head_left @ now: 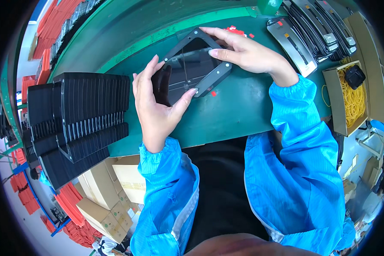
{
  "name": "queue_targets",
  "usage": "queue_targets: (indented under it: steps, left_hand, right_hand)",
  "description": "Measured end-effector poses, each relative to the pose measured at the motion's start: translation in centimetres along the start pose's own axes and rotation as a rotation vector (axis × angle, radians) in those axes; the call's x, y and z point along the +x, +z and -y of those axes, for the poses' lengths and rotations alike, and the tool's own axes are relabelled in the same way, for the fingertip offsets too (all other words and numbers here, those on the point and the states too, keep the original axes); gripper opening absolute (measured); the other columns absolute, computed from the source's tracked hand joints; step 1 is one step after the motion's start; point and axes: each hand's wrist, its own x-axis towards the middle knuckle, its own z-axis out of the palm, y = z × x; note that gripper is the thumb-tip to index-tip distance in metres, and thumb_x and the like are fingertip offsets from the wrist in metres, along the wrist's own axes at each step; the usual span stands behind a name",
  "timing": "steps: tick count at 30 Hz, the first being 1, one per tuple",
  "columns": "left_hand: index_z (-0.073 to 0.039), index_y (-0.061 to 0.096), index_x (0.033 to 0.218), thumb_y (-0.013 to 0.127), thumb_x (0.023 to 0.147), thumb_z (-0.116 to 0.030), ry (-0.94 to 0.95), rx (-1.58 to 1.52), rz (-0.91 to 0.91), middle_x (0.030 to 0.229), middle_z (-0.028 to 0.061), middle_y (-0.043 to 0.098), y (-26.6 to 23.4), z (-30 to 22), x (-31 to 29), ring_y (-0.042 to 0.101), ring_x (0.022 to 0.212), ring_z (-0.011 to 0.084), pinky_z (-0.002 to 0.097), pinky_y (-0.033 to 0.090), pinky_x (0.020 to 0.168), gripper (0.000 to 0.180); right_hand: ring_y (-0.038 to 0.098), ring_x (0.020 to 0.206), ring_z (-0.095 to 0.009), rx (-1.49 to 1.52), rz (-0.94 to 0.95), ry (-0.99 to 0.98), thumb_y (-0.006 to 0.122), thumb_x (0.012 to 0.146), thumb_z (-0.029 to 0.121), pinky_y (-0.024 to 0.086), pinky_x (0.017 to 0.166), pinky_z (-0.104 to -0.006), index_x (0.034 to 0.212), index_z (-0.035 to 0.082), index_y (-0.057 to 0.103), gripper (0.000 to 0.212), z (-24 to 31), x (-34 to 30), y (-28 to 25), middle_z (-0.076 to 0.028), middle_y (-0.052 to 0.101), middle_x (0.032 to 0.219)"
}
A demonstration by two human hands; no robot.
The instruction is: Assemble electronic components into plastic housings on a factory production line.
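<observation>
Over the green workbench point(230, 115), a black frame with round silvery dots at its corners point(215, 80) is held tilted. A glossy dark screen panel point(187, 68) lies within it, showing reflections and a thin line. My left hand point(155, 100) grips the left side, its thumb on the near edge and its fingers along the far left edge. Around the far right corner closes my right hand point(247, 51), fingers on the outer edge and thumb at the panel's border. The frame's underside is hidden.
A row of upright black panels point(94, 102) stands at the left. Flat black-and-silver panels point(294, 47) are stacked at the far right, near a cardboard box of yellow bands point(352, 96). Red scraps point(237, 30) lie beyond the frame. Cardboard cartons point(104, 205) stand below the bench.
</observation>
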Motion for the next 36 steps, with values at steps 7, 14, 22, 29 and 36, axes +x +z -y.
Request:
queue_targets:
  steps: [7, 14, 22, 29, 36]
  left_hand:
    - [-0.007, 0.05, 0.146, 0.093, 0.067, -0.026, 0.035, 0.045, -0.021, 0.126, 0.0132, 0.068, -0.4, -0.3, 0.0, 0.06, 0.123, 0.0334, 0.0587, 0.024, 0.12, 0.092]
    - [-0.007, 0.059, 0.14, 0.089, 0.074, -0.022, 0.054, -0.007, -0.196, 0.132, 0.018, 0.064, -1.9, 0.5, -1.1, 0.057, 0.127, 0.0363, 0.0522, 0.034, 0.115, 0.075]
    - [-0.01, 0.069, 0.132, 0.083, 0.081, -0.019, -0.27, 0.131, 0.089, 0.14, 0.0219, 0.057, -4.7, 0.3, -3.2, 0.056, 0.128, 0.0387, 0.0467, 0.045, 0.106, 0.054]
    - [-0.011, 0.065, 0.137, 0.088, 0.076, -0.021, -0.266, 0.097, 0.153, 0.141, 0.0221, 0.056, -5.2, 0.6, -2.7, 0.059, 0.126, 0.0387, 0.0442, 0.05, 0.103, 0.066]
    - [-0.01, 0.062, 0.14, 0.084, 0.08, -0.017, -0.221, 0.074, 0.136, 0.141, 0.0234, 0.056, -5.1, 0.1, -3.3, 0.058, 0.128, 0.0391, 0.0428, 0.049, 0.106, 0.064]
  right_hand:
    - [0.053, 0.123, -0.019, -0.01, -0.009, -0.049, 0.058, 0.106, 0.028, 0.044, 0.104, -0.0321, 0.161, 0.007, 0.03, 0.065, 0.0, 0.1, 0.2, -0.013, 0.054, 0.14]
    - [0.054, 0.12, -0.02, 0.083, -0.1, -0.079, 0.06, 0.103, 0.022, 0.045, 0.101, -0.0337, 0.158, 0.011, 0.039, 0.06, 0.2, 0.1, 0.9, -0.009, 0.058, 0.135]
    - [0.056, 0.116, -0.02, -0.204, -0.033, -0.152, 0.069, 0.096, 0.021, 0.046, 0.092, -0.0321, 0.143, 0.016, 0.06, 0.048, 2.4, -0.4, -0.7, -0.008, 0.061, 0.133]
    - [0.057, 0.11, -0.017, -0.176, 0.011, -0.145, 0.069, 0.097, 0.018, 0.049, 0.088, -0.0302, 0.145, 0.014, 0.058, 0.049, 2.5, -0.4, -0.8, -0.008, 0.061, 0.135]
    - [0.058, 0.105, -0.015, -0.201, 0.036, -0.093, 0.067, 0.099, 0.017, 0.05, 0.086, -0.0285, 0.148, 0.014, 0.055, 0.051, 2.7, -0.5, -0.5, -0.007, 0.061, 0.136]
